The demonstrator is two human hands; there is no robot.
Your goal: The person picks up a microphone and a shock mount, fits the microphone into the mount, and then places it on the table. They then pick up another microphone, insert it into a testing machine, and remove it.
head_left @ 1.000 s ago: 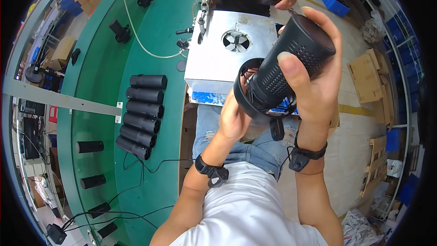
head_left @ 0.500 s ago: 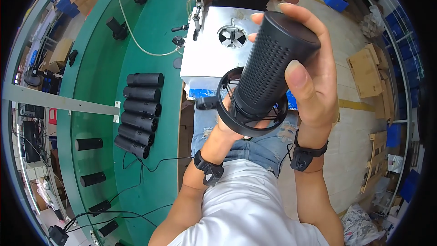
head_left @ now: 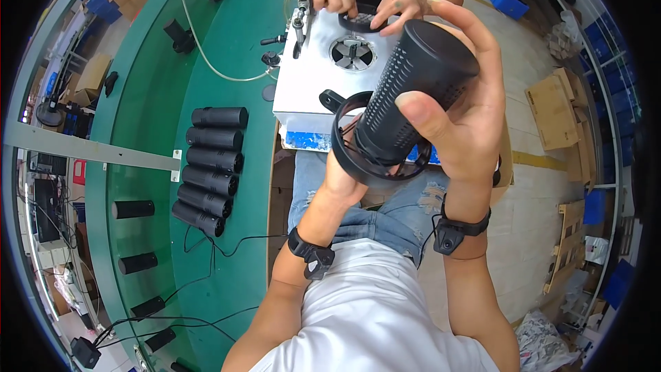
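In front of me a black microphone [head_left: 418,72] with a perforated cylindrical body is tilted up and to the right. Its lower end sits inside a black shock-mount ring [head_left: 383,178] strung with thin cords, and a small bracket juts from the ring's left side. My right hand [head_left: 475,124] is wrapped round the upper body, thumb across the front and fingers behind. From below, my left hand [head_left: 343,178] grips the ring; its fingers are mostly hidden behind the mount.
A metal box fixture [head_left: 310,89] with a round slotted opening stands beyond my hands. Behind it, a co-worker's hands [head_left: 399,8] hold a black ring [head_left: 359,22]. Several black cylinders [head_left: 206,179] lie in a row on the green bench [head_left: 241,262], with cables nearby.
The microphone and mount have turned a little, the bracket swinging upward, and my right thumb has shifted left across the body. The co-worker's hands have lowered a black ring to the fixture.
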